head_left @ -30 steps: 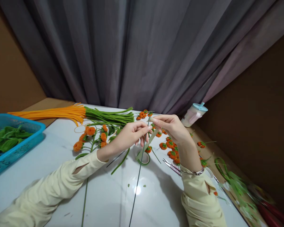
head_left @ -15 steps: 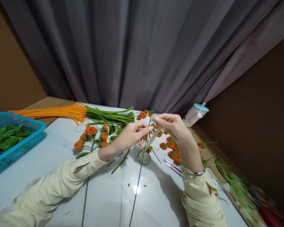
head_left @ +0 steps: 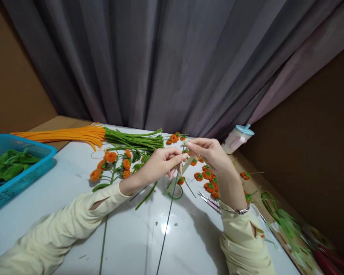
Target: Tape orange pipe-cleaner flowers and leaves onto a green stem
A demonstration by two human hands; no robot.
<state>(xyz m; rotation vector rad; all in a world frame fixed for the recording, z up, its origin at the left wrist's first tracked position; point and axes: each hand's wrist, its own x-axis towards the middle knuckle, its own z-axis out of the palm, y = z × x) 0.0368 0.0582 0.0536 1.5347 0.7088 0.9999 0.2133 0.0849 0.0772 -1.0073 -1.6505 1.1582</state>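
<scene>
Between thumb and fingers, my left hand (head_left: 160, 164) pinches a long thin dark wire (head_left: 169, 215) near its upper end. The wire slants down toward the table's front edge. My right hand (head_left: 213, 154) is closed on the free end of a pale green tape strip (head_left: 187, 165), close to the wire's tip. That strip runs down to a tape roll (head_left: 176, 197) standing on the table below the hands. Both hands are nearly touching at the top of the wire. Small orange pumpkin-like pieces (head_left: 208, 187) lie beside my right wrist, near scissors (head_left: 213, 205).
A blue basket (head_left: 50, 151) of green leaves stands at the left. Orange and green pipe cleaners (head_left: 134, 138) lie along the back, before a grey curtain (head_left: 132, 65). An orange flower sprig (head_left: 111, 157) is left of my hands. A lidded cup (head_left: 237, 139) stands back right.
My hands have barely moved; the left fingers have shifted slightly upward along the wire. The wire and tape are still held at the same place.
</scene>
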